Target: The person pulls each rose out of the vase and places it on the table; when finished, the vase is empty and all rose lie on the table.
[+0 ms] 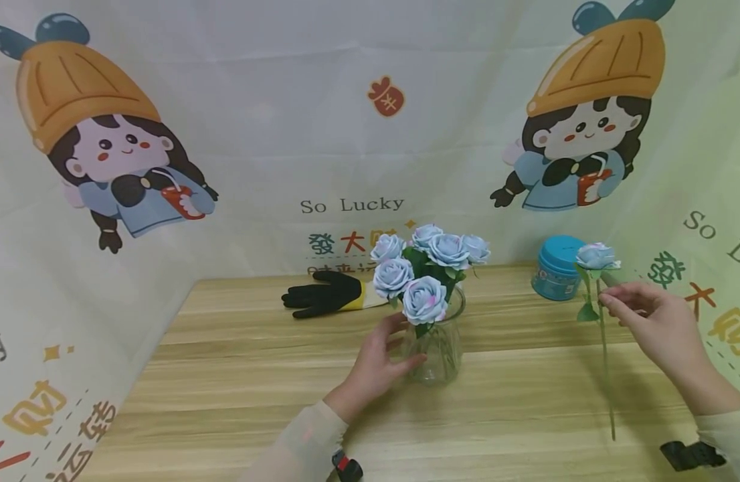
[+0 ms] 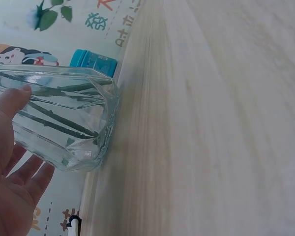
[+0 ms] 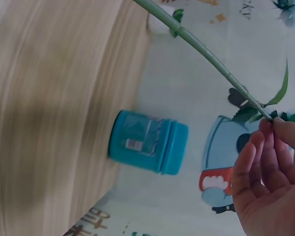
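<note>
My left hand [image 1: 377, 360] holds a clear glass vase [image 1: 443, 365] by its side, thumb in front and fingers behind. The vase stands upright on the wooden table and carries several pale blue artificial roses [image 1: 425, 301]; their green stems [image 2: 61, 120] show through the glass in the left wrist view. Over on the right, my right hand [image 1: 662, 328] pinches a single blue rose [image 1: 597, 256] between thumb and fingertips, just below the bloom. Its long stem [image 3: 206, 51] hangs down, with leaves near the top.
A blue lidded tub [image 1: 558, 278] stands at the back right, behind the single rose. A black and yellow work glove [image 1: 324, 294] lies behind the vase to the left. A printed cloth backdrop [image 1: 267, 154] rises along the back and sides of the table [image 1: 225, 402].
</note>
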Tool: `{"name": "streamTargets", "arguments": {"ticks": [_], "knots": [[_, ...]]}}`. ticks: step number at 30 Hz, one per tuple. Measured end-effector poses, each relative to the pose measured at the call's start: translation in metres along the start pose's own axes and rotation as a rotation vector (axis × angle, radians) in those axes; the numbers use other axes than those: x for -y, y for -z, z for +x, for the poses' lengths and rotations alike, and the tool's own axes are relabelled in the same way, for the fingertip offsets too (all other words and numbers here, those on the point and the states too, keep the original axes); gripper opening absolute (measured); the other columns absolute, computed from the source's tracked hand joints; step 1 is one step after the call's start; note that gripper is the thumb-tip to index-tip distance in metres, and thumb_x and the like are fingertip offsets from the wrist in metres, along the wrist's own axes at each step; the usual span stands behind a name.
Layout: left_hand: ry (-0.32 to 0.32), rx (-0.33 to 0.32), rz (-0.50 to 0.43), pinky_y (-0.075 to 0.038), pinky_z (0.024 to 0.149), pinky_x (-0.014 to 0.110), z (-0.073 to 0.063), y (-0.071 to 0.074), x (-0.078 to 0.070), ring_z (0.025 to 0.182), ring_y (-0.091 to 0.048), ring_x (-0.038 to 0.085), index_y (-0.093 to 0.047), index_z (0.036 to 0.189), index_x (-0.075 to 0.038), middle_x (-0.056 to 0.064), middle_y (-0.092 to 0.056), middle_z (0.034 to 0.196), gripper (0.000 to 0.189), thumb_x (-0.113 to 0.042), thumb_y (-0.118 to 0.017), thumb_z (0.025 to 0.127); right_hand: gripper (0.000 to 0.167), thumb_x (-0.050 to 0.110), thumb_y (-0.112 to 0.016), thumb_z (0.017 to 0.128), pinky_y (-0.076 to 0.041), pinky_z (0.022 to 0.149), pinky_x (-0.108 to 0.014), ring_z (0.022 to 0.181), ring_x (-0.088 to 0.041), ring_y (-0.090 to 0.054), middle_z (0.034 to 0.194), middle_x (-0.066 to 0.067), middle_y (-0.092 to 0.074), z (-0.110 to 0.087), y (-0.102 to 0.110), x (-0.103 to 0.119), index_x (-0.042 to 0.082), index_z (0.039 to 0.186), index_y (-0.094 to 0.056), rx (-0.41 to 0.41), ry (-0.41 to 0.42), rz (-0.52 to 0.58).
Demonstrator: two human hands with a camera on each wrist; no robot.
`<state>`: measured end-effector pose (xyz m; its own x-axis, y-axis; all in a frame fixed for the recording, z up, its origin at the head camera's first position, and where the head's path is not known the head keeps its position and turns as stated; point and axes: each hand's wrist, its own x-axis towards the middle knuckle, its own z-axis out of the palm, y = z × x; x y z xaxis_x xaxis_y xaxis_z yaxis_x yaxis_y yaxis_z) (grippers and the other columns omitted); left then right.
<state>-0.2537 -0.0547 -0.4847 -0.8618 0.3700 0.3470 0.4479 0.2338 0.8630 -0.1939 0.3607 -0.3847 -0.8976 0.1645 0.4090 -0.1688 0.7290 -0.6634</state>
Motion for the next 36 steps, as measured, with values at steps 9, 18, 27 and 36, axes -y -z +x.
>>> {"name": "streamTargets", "arguments": {"ticks": [9,18,27,36], "knots": [[-0.001,0.007,0.002,-0.054,0.108,0.046,0.000,0.001,0.000,0.135,-0.057,0.033,-0.046,0.149,-0.007,0.013,-0.055,0.147,0.076,-0.010,-0.086,0.084,0.018,0.016,-0.069,0.100,-0.048,0.053,-0.020,0.067,0.014,-0.053,0.091,-0.020,-0.076,0.005,-0.003,-0.032,-0.002,0.101,-0.074,0.129,0.032,-0.188],[0.005,0.005,0.004,-0.053,0.109,0.044,0.000,0.001,0.001,0.135,-0.057,0.032,-0.047,0.149,-0.008,0.012,-0.056,0.147,0.075,-0.012,-0.086,0.085,0.015,0.015,-0.071,0.098,-0.048,0.057,-0.024,0.070,0.000,-0.059,0.085,-0.011,-0.075,0.009,0.000,-0.062,0.000,0.096,-0.074,0.245,0.053,-0.269],[0.005,0.007,0.006,-0.053,0.109,0.046,-0.002,0.001,-0.001,0.135,-0.057,0.033,-0.046,0.149,-0.009,0.012,-0.056,0.147,0.075,-0.013,-0.085,0.085,0.011,0.012,-0.071,0.097,-0.053,0.065,-0.033,0.079,-0.025,-0.069,0.084,-0.007,-0.073,0.012,0.002,-0.093,0.003,0.091,-0.072,0.368,0.039,-0.317],[0.000,0.001,0.010,-0.053,0.108,0.045,-0.001,0.000,0.001,0.135,-0.057,0.032,-0.046,0.148,-0.008,0.012,-0.056,0.147,0.075,-0.013,-0.086,0.085,0.010,0.009,-0.072,0.095,-0.058,0.067,-0.040,0.078,-0.027,-0.069,0.083,-0.009,-0.072,0.015,-0.003,-0.115,0.001,0.089,-0.073,0.406,0.014,-0.311]]}}
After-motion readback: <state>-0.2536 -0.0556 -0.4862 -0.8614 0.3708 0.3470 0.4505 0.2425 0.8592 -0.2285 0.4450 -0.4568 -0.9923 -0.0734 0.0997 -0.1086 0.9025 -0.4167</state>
